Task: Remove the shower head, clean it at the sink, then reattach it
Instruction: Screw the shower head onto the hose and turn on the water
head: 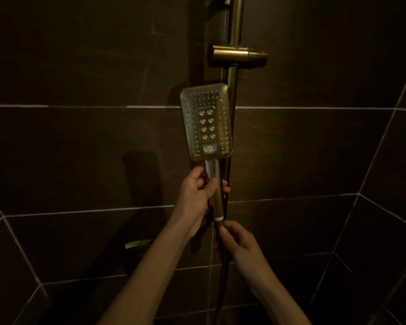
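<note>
- While my left hand (197, 193) grips the shower head (206, 120) handle, it is out of its holder (238, 56).
- My right hand (237, 240) pinches the hose nut (220, 223); unscrewing, cleaning and reattaching remain.

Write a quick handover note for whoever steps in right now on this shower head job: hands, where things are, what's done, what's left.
Left hand grips the shower head by its handle, spray face toward you.
Right hand pinches the hose nut just under the handle.
The head is out of the holder on the rail; the hose looks joined to it.
Whether it is coming off or going back on, the picture can't say.
Left: finish that joint, then the remaining steps.
</note>
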Demonstrator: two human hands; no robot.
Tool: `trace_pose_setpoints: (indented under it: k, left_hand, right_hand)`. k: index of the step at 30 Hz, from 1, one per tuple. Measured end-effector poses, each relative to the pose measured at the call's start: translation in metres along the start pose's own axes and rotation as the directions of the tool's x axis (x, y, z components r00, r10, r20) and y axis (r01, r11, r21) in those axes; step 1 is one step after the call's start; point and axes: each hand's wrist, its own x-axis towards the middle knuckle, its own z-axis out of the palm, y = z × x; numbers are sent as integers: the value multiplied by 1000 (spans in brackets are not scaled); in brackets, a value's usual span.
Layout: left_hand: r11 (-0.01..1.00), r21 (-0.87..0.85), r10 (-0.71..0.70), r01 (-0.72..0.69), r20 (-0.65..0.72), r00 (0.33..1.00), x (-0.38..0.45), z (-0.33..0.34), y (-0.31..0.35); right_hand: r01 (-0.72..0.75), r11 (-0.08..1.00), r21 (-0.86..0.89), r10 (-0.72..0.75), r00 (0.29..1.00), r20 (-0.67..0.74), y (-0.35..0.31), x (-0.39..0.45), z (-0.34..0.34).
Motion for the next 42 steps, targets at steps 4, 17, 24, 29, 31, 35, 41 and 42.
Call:
trace_pose_setpoints:
  k: [4, 17, 24, 29, 31, 35, 41, 42]
  left_hand:
    - [1000, -13, -1, 1, -2, 1000, 0, 1, -4]
    - [971, -225, -66, 83, 83, 994, -5, 1, -17]
    - [979, -200, -31, 44, 67, 997, -19, 11, -21]
    - [979, -205, 3, 2, 25, 1000, -18, 14, -25]
    - [963, -267, -27, 36, 36, 999, -19, 11, -22]
    - [950, -303, -60, 78, 68, 996, -21, 5, -19]
    - [945, -309, -80, 106, 97, 992, -26, -6, -13]
    - [940, -322, -81, 109, 98, 992, -27, -7, -12]
  right_hand:
    - [1, 1000, -28, -1, 1000, 0, 3, 2, 0]
    - [29, 991, 129, -45, 992, 117, 13, 2, -13]
    - [18, 967, 252, -62, 984, 166, 16, 0, -11]
    - [-4, 942, 336, -67, 978, 199, 15, 0, -10]
    - [-36, 918, 394, -63, 970, 235, 16, 0, -12]
    - [-42, 917, 396, -71, 961, 268, 23, 2, -15]
    - [-51, 928, 370, -60, 957, 283, 30, 5, -21]
    - [-66, 921, 384, -53, 955, 291, 30, 5, -23]
